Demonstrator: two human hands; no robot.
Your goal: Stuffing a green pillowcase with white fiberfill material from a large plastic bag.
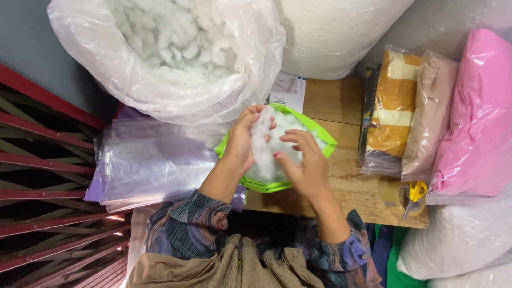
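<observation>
**Two hands in the stuffing, over a green cover**

Both of your hands work at the centre of the wooden table (341, 101). Your left hand (242, 140) is clenched round a long tuft of white fibre stuffing (261, 146), thumb and fingers pinching its upper end. Your right hand (304, 162) sits at three o'clock from that tuft, fingers curled and loosely spread against the stuffing; you cannot tell whether it truly grips any. Under both hands lies a lime-green fabric cover (325, 140), its mouth open and packed with the same white fill.

At twelve o'clock from your hands stands a large clear plastic bag of loose stuffing (170, 53), its rim rolled down. At nine o'clock a stack of flat clear plastic bags (149, 160) rests on the table edge. At three o'clock lie folded fabrics in clear wrappers: an orange-and-cream striped one (392, 106), a beige one (429, 117) and a pink one (477, 117). At four o'clock, yellow-handled scissors (415, 194) rest on a roll of tape (394, 196).
</observation>
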